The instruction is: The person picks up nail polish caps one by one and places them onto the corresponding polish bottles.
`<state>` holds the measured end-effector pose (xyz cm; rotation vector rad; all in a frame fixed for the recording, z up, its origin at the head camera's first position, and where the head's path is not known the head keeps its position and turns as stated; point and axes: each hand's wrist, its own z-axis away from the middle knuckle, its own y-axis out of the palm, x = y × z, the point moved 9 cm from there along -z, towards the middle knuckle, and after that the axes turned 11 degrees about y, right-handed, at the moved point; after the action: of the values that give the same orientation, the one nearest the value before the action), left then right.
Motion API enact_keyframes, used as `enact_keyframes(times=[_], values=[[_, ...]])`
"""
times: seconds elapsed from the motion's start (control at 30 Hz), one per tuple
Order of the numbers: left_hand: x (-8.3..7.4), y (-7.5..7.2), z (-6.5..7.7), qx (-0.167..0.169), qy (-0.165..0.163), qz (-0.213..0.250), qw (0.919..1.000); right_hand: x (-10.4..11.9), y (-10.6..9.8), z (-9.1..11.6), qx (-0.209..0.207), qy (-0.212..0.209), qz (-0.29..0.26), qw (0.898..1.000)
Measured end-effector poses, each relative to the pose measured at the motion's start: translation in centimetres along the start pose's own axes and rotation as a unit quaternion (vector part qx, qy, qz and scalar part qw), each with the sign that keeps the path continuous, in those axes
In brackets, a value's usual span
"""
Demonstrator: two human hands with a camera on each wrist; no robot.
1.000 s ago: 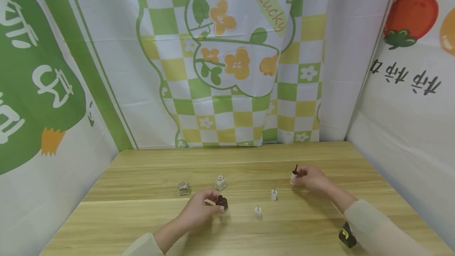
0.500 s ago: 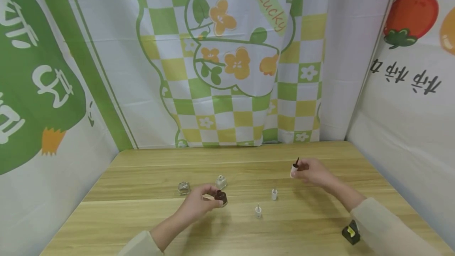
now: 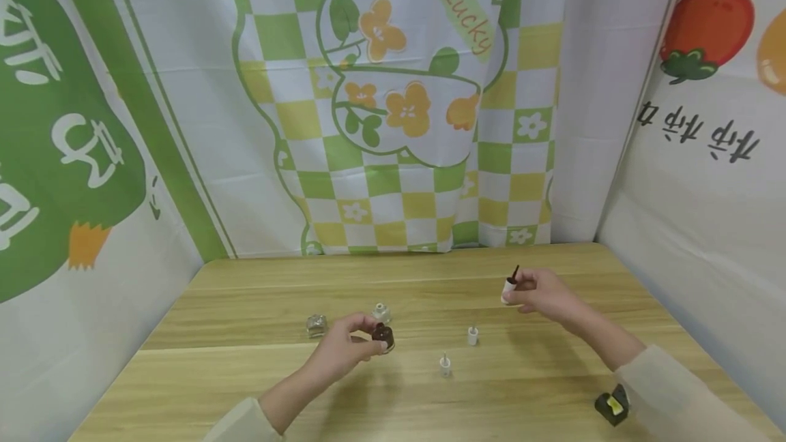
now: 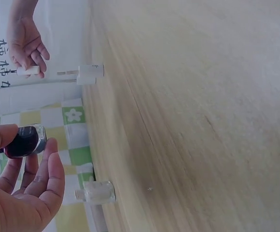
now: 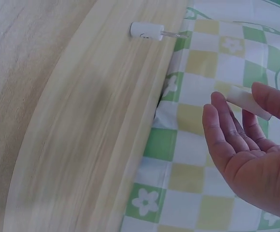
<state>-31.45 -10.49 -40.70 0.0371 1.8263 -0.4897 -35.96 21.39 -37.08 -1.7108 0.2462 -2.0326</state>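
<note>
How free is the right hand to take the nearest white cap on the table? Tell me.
Probably yes: in the head view, nothing shows between the right hand and the nearest white cap. The dark-brushed cap it holds, though, would likely need setting down first.

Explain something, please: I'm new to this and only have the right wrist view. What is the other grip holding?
Observer: The left grip holds a small dark bottle.
Visitor: Does anything stick out of the white cap in the right grip?
Observer: Yes, in the head view a dark brush points up from it.
Visitor: I see one more standing. Is that all?
Observer: No, two stand on the table: a nearer cap and a farther cap.
</note>
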Motion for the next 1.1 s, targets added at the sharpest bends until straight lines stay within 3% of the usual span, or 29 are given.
enact_keyframes(times=[0.37, 0.8, 1.1], values=[[-0.9, 0.3, 0.0, -0.004, 0.008, 0.023, 0.9997, 1.1, 0.8, 1.6, 0.003, -0.019, -0.012, 1.000], [-2.0, 0.8, -0.1, -0.009, 0.022, 0.025, 0.9994, 2.6, 3.5, 3.1, 0.033, -0.069, -0.008, 0.997], [-2.5, 1.9, -0.3, 0.011, 0.041, 0.048, 0.9980, 3.3, 5.0, 3.8, 0.040, -0.092, 0.007, 0.995]])
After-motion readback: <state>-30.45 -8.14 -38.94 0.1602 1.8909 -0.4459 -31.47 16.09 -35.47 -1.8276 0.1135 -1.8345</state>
